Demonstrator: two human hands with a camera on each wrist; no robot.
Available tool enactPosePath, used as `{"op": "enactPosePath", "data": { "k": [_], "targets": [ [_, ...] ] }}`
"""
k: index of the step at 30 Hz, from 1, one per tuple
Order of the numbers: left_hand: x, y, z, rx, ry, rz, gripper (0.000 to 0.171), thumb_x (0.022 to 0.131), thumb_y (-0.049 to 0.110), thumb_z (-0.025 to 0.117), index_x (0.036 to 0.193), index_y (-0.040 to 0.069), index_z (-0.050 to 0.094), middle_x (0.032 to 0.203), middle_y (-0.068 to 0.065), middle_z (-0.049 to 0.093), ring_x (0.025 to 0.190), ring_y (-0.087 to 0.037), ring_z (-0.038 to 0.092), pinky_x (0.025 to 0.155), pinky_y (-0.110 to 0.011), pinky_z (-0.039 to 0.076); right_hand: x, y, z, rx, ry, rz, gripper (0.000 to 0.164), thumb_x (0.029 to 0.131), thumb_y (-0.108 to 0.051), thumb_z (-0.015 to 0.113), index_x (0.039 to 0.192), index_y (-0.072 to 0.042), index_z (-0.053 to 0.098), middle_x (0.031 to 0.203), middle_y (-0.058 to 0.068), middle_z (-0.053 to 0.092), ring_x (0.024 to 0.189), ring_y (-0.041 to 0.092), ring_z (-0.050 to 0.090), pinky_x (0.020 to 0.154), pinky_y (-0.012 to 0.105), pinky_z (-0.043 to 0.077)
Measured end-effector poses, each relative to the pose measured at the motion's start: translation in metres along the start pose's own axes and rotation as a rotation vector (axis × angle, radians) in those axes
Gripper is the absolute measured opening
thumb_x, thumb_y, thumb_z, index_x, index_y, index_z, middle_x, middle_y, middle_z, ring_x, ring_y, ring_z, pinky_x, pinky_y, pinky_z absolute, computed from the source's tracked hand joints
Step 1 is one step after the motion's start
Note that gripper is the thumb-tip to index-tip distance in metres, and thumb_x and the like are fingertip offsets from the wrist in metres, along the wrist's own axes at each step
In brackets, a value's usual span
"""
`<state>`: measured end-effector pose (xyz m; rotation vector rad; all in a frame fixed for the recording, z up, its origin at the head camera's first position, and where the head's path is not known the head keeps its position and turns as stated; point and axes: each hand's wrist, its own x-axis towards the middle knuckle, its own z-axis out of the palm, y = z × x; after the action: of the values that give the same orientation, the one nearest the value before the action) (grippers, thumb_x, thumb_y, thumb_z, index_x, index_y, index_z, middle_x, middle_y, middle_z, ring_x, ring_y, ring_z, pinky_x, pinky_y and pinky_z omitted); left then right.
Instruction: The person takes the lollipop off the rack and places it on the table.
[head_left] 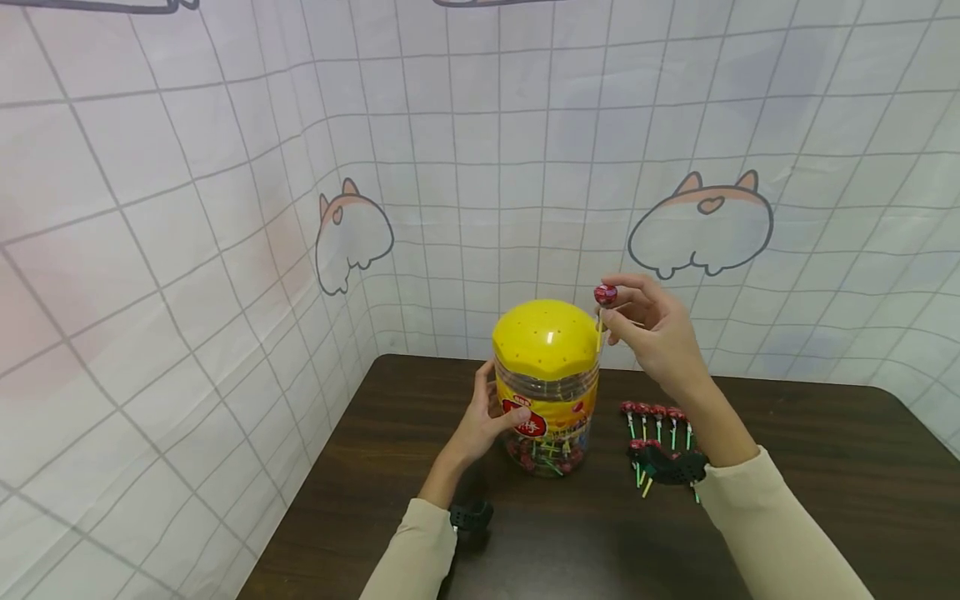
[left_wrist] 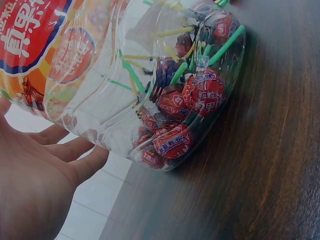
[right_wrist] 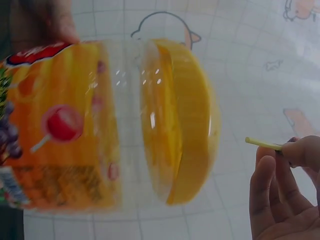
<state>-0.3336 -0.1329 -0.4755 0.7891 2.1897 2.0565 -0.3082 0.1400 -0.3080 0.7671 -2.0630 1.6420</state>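
A clear plastic jar with a yellow-and-red label stands upright on the table, its domed yellow lid on top. My left hand grips its left side, thumb across the label and fingers round the back. Red-wrapped lollipops with green and yellow sticks lie in the bottom of the jar. My right hand holds a red-wrapped lollipop upright beside the lid, pinching it by the stick. Its yellow stick pokes out below the fingers in the right wrist view.
Right of the jar, several lollipops lie in a row on the dark wooden table. A second group lies nearer, partly hidden by the right wrist's black strap. A white gridded cloth hangs behind the table.
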Motion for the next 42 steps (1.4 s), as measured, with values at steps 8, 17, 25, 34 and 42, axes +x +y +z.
{"op": "enactPosePath", "data": {
  "k": [8, 17, 25, 34, 42],
  "targets": [
    [-0.002, 0.000, 0.000, 0.015, 0.010, -0.003, 0.094, 0.089, 0.053, 0.075, 0.157, 0.042, 0.011, 0.150, -0.015, 0.037, 0.134, -0.034, 0.051, 0.106, -0.052, 0.051, -0.030, 0.020, -0.028, -0.020, 0.020, 0.059, 0.039, 0.098, -0.004, 0.066, 0.136, -0.011, 0.060, 0.104, 0.002, 0.071, 0.077, 0.013, 0.065, 0.062, 0.023, 0.056],
    [0.000, 0.002, 0.000, 0.015, -0.002, 0.011, 0.093, 0.090, 0.053, 0.074, 0.157, 0.043, 0.010, 0.150, -0.014, 0.037, 0.135, -0.033, 0.050, 0.107, -0.051, 0.050, -0.067, 0.044, -0.059, -0.031, 0.069, 0.161, 0.043, 0.098, -0.005, 0.066, 0.140, -0.013, 0.059, 0.104, -0.007, 0.070, 0.077, 0.010, 0.067, 0.063, 0.023, 0.058],
    [-0.001, 0.002, 0.000, 0.016, 0.001, 0.008, 0.094, 0.091, 0.051, 0.074, 0.158, 0.040, 0.009, 0.150, -0.015, 0.036, 0.135, -0.034, 0.050, 0.108, -0.052, 0.050, -0.096, 0.069, -0.077, -0.115, 0.094, 0.238, 0.046, 0.096, -0.003, 0.068, 0.139, -0.016, 0.059, 0.098, -0.010, 0.067, 0.079, 0.005, 0.069, 0.067, 0.020, 0.058],
    [-0.002, 0.001, -0.001, 0.011, -0.005, 0.007, 0.093, 0.093, 0.047, 0.073, 0.159, 0.039, 0.009, 0.150, -0.017, 0.037, 0.134, -0.035, 0.050, 0.106, -0.052, 0.051, -0.120, 0.091, -0.090, -0.152, 0.062, 0.295, 0.048, 0.097, -0.001, 0.067, 0.141, -0.017, 0.056, 0.097, -0.009, 0.066, 0.079, 0.007, 0.070, 0.069, 0.021, 0.059],
    [-0.002, -0.001, 0.000, 0.010, -0.001, -0.015, 0.093, 0.092, 0.048, 0.074, 0.158, 0.041, 0.009, 0.150, -0.017, 0.036, 0.134, -0.035, 0.051, 0.105, -0.052, 0.052, -0.140, 0.112, -0.101, -0.183, 0.060, 0.367, 0.048, 0.097, -0.003, 0.068, 0.141, -0.015, 0.053, 0.097, -0.010, 0.064, 0.081, 0.006, 0.071, 0.070, 0.023, 0.060]
  ]
}}
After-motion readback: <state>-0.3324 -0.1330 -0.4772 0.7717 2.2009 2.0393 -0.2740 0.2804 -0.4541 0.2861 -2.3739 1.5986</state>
